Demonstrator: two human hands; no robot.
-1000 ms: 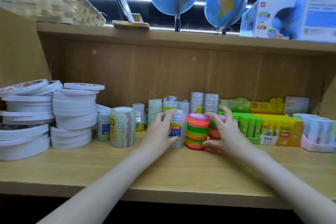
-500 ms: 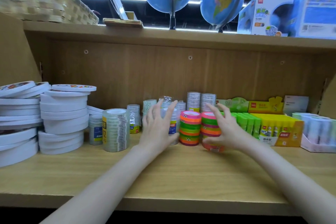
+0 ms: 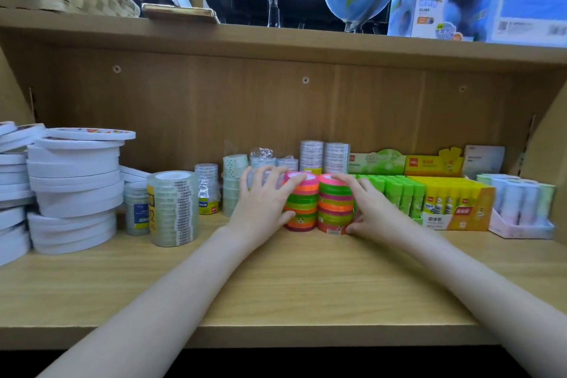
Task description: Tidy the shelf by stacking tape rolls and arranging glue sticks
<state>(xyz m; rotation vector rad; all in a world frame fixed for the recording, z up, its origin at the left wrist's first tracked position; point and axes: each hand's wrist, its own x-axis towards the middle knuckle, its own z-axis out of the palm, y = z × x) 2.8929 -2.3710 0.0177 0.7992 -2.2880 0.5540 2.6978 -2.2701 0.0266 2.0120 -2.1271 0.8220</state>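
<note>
Two stacks of neon pink, orange and green tape rolls stand side by side mid-shelf. My left hand [image 3: 264,202] curls round the left neon stack [image 3: 299,204], fingers over its top and thumb low on its side. My right hand [image 3: 372,209] grips the right neon stack [image 3: 336,207] the same way from the right. Just right of them stand green glue sticks [image 3: 399,193] and a yellow box of glue sticks [image 3: 451,202]. Small clear tape stacks [image 3: 311,155] line the back wall; some are hidden behind my left hand.
Tall piles of white tape rolls [image 3: 76,187] fill the left end, with a large clear tape stack [image 3: 173,209] beside them. A pink tray of pastel glue sticks [image 3: 521,205] sits far right. The wooden shelf [image 3: 276,285] has an upper board [image 3: 276,43] overhead carrying globes and boxes.
My left hand left the clear blue-labelled tape stack and moved right onto the left neon stack. The two neon stacks now stand together, further back.
</note>
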